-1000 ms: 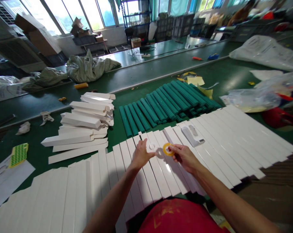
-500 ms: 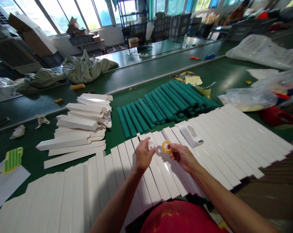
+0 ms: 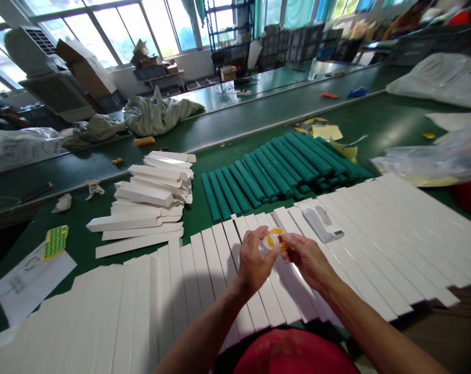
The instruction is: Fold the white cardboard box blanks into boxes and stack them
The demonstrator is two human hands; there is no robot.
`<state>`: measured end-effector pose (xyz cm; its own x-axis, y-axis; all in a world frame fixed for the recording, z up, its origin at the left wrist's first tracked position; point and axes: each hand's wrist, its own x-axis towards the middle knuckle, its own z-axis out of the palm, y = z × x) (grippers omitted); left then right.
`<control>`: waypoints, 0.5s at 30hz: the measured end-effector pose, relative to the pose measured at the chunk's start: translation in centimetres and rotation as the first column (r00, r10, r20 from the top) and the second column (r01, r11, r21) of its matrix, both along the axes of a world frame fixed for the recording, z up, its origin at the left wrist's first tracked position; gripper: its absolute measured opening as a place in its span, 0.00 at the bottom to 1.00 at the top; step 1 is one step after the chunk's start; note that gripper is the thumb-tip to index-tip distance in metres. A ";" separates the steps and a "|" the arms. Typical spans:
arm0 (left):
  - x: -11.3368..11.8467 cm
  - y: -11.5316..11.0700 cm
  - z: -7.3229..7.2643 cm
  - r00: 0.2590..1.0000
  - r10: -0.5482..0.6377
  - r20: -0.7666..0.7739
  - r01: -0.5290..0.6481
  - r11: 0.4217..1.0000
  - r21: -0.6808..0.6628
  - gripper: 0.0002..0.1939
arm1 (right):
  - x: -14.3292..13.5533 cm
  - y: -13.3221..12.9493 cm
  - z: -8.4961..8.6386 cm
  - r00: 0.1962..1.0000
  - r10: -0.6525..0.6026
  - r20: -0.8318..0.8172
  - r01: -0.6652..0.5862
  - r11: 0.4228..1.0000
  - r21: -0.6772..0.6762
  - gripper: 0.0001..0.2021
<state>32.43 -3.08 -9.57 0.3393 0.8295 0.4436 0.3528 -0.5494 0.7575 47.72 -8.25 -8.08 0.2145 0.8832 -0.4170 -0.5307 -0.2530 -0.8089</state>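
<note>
My right hand (image 3: 308, 258) pinches a small yellow tape roll (image 3: 276, 230) between thumb and fingers. A small clear round piece (image 3: 267, 242) is gripped in my left hand (image 3: 254, 262); its exact kind is unclear. The two round things overlap in view, and I cannot tell whether they touch. Both hands are above a row of long white boxes (image 3: 204, 259) laid side by side. A white-grey tape dispenser (image 3: 322, 224) lies on the boxes to the right of my hands.
Behind the boxes lies a pile of green ribbed tubes (image 3: 259, 171). More white cartons (image 3: 149, 200) are stacked at the left on the green table (image 3: 103, 280). A yellow-green sticker sheet (image 3: 55, 242) rests on white paper (image 3: 28, 285). Clear plastic bags (image 3: 434, 161) lie at the right.
My hands have come together, bringing the yellow tape roll and the clear round piece from apart to overlapping. The view has shifted, so the table's things appear further right.
</note>
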 end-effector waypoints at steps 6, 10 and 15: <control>-2.1 2.9 -5.9 0.929 0.160 -0.334 -0.194 0.978 -0.071 0.15 | 0.3 -0.3 -1.7 0.989 -0.122 0.083 0.132 0.984 -0.124 0.22; -2.5 5.9 -7.8 0.891 0.088 -0.446 -0.166 0.976 -0.139 0.13 | 0.7 -0.4 -1.8 0.991 -0.106 0.078 0.115 0.986 -0.122 0.22; -2.8 12.0 -7.1 0.801 0.103 -0.590 -0.275 0.938 -0.210 0.14 | 1.5 -0.3 -1.8 0.987 -0.118 0.106 0.133 0.980 -0.145 0.23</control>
